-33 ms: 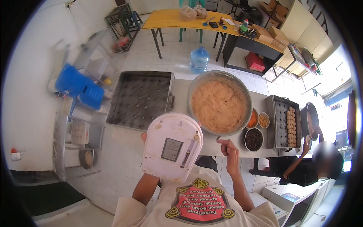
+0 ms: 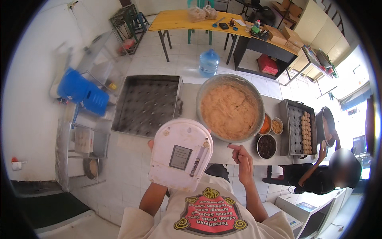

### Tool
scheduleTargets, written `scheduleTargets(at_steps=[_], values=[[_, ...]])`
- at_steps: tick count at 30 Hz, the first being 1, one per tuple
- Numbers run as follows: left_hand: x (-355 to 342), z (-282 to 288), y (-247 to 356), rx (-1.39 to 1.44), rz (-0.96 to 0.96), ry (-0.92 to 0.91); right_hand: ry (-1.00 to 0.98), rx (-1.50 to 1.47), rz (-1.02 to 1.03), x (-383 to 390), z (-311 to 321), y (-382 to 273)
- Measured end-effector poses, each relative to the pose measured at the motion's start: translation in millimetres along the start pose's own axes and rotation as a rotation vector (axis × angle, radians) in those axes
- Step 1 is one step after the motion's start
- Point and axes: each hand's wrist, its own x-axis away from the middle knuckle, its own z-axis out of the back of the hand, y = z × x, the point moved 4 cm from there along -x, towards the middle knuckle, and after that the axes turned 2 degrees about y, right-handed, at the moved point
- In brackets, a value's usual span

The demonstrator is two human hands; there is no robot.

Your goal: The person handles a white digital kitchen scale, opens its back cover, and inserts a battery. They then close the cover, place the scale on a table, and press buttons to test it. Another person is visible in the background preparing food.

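Observation:
A white kitchen scale point(image 2: 175, 159) is held up in front of me, its underside facing the camera. That underside has round feet, a dark label and a long narrow battery slot, with what looks like a battery in it. My left hand point(image 2: 151, 144) grips the scale from behind; only fingertips show at its edge. Just right of the scale, my right hand point(image 2: 242, 158) is raised by the table's near edge. Its index finger stretches out and the other fingers curl; I see nothing in it. Beyond it stands a large metal bowl point(image 2: 260, 119) of pale brown dough.
Left of the bowl lies a perforated metal tray point(image 2: 147, 103). Small bowls of orange filling point(image 2: 264, 125), yellow bits point(image 2: 277, 126) and dark filling point(image 2: 266, 146) stand at the right. Past them is a tray point(image 2: 292, 127) with dough balls, where a co-worker point(image 2: 318, 173) reaches to a pot point(image 2: 327, 127).
My right index finger is slightly straighter. The scale and my left hand stay almost where they were.

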Motion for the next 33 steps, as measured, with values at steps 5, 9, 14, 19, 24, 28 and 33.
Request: scheduleTargets(at_steps=[5,9,14,19,24,28,33], values=[[-10,2,-2,-0.048,0.018,0.041,-0.128,0.026,0.150,-4,-29,-86],[-16,0,-5,-0.104,0.026,0.071,-0.254,-0.048,0.241,0,-48,-118],[-14,-6,-11,0.083,0.092,-0.010,-0.320,0.122,0.435,-11,-63,-117],[-16,-24,-19,0.077,0.114,-0.069,-0.118,0.261,0.471,-20,-79,-109],[-21,-24,-21,-0.009,0.088,-0.029,0.008,0.523,0.600,-31,-80,-91],[-21,-32,-25,-0.081,0.059,0.139,0.183,0.670,0.672,-35,-85,-99],[-30,-9,-23,-0.081,0.096,0.048,0.237,0.502,0.578,-38,-82,-95]])
